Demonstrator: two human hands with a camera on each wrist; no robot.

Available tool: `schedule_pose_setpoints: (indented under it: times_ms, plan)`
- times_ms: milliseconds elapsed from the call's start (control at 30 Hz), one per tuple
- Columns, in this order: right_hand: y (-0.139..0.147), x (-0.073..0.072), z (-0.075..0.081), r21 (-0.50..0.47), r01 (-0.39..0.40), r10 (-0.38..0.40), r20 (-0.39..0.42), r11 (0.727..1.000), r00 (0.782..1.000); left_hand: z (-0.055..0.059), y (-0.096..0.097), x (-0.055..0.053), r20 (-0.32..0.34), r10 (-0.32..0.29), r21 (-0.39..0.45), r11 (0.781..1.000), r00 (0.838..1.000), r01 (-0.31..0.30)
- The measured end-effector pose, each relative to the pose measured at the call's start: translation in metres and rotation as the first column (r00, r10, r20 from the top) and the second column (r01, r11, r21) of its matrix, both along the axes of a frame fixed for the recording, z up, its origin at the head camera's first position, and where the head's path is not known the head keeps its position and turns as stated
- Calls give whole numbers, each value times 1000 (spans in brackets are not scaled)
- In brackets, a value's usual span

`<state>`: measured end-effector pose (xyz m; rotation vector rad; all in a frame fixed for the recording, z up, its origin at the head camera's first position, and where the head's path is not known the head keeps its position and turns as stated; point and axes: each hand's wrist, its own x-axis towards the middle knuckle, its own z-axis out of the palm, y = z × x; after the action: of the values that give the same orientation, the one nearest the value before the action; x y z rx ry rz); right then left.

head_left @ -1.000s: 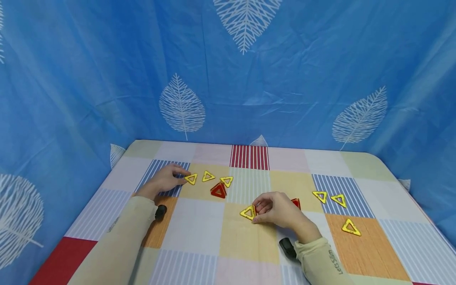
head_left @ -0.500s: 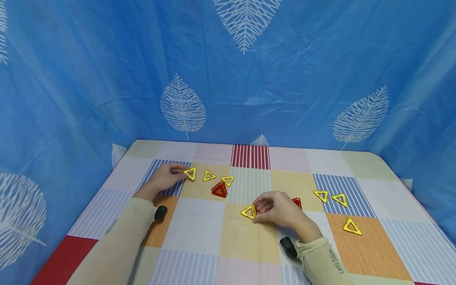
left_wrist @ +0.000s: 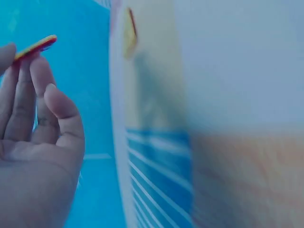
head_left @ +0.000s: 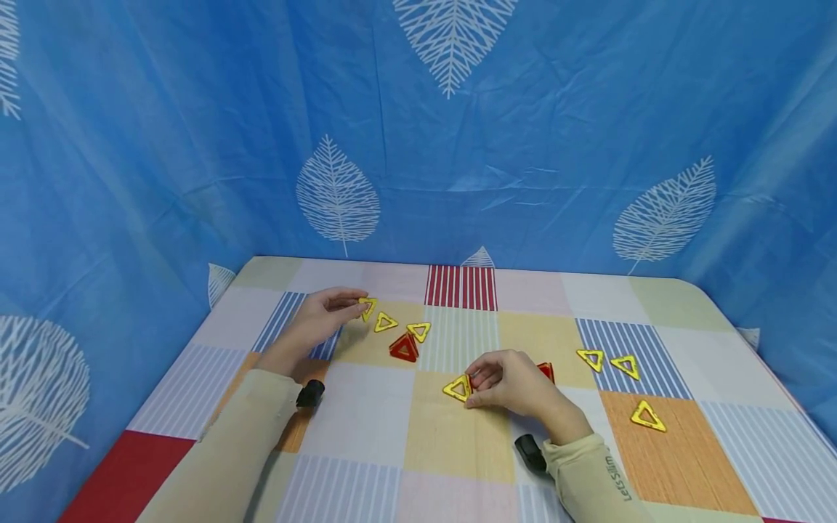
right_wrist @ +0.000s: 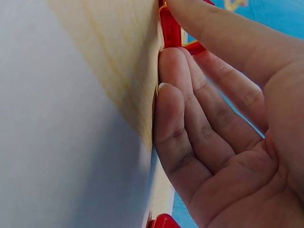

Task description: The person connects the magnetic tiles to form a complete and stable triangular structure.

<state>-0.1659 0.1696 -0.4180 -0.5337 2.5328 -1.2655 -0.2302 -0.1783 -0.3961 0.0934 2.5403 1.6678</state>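
Note:
At the back left, my left hand [head_left: 320, 316] pinches a yellow triangle tile [head_left: 373, 308] by one edge between thumb and fingertips. In the left wrist view this tile [left_wrist: 40, 47] appears edge-on, with a red side, raised above the cloth. My right hand [head_left: 513, 385], near the middle of the table, holds a tile piece [head_left: 449, 391] whose front face is yellow. Its red frame [right_wrist: 172, 31] shows between thumb and fingers in the right wrist view, low at the tabletop. Behind the right hand a red tile piece [head_left: 548, 372] is partly hidden.
Two yellow tiles [head_left: 381, 327] and a red triangular piece [head_left: 404, 350] lie between the hands, towards the back. Three more yellow tiles [head_left: 647, 426] lie at the right. A patchwork cloth [head_left: 353, 414] covers the table; a blue curtain [head_left: 523, 145] hangs behind it.
My left hand has lifted its yellow tile off the cloth and moved it right and towards the back, tilting it. The right hand has stayed in place with its piece.

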Motion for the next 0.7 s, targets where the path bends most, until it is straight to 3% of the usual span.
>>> schedule_pose_setpoints:
  times_ms: [133, 333, 500, 700]
  plan:
    - [0, 0, -1, 1, -4, 4, -4, 1000, 1000, 11, 19, 9, -77, -116, 50, 992, 990, 120]
    - [1, -2, -1, -11, -6, 6, -1, 1000, 1000, 17, 51, 19, -173, -286, 18, 956, 942, 294]
    - [0, -3, -2, -22, 2, -2, 3, 1000, 1000, 15, 79, 26, -199, -367, -48, 930, 909, 365]
    - [-1, -3, -2, -18, 1, -1, 1, 1000, 1000, 0, 105, 36, -200, -419, -139, 907, 885, 398]
